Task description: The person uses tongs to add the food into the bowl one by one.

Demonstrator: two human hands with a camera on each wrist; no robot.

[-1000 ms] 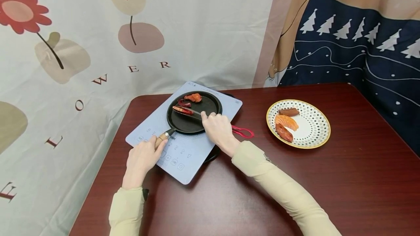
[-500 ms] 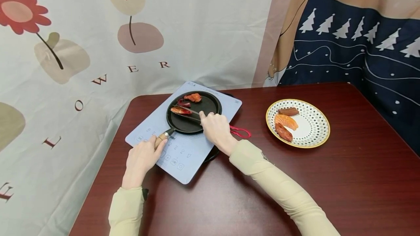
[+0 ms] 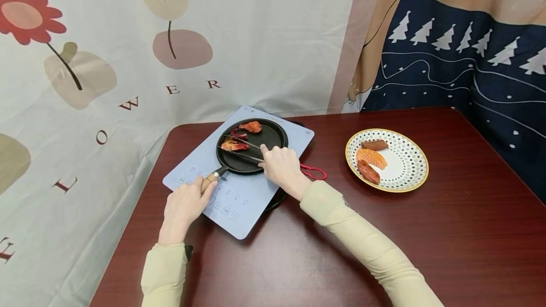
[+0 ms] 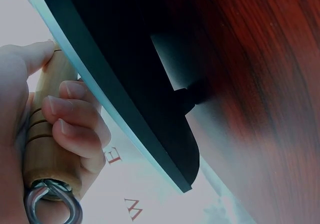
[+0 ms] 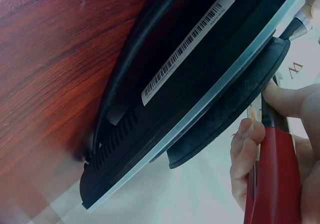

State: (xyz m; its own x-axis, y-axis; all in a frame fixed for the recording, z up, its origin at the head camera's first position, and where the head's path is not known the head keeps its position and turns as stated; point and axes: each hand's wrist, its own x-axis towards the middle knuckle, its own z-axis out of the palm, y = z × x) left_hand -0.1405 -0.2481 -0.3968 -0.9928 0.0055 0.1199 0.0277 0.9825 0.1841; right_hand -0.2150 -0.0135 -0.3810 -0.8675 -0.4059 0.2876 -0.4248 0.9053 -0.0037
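With its fingers curled round it, my left hand [image 3: 184, 207] grips the wooden handle [image 4: 44, 159] of a round black frying pan [image 3: 268, 137]. The pan sits on a light-blue induction cooktop [image 3: 256, 203]. My right hand [image 3: 283, 167] holds red-handled tongs [image 5: 275, 179] over the pan. Their two metal arms are spread, one on each side of a reddish-orange piece of food [image 3: 233, 145] in the pan; whether they touch it I cannot tell. Farther back in the pan lie a dark red curled piece [image 3: 242, 136] and a drumstick-like piece [image 3: 251, 127].
To the right, a dotted plate [image 3: 414, 169] with a yellow rim holds a brown piece [image 3: 375, 145], an orange salmon slice [image 3: 372, 158] and a reddish sausage-like piece [image 3: 368, 172]. A black cable [image 5: 127, 58] runs beside the cooktop on the dark red table [image 3: 460, 231].
The tongs' arms have spread apart, and the reddish-orange piece between them has shifted slightly left and turned. My left hand and the pan have stayed in place.
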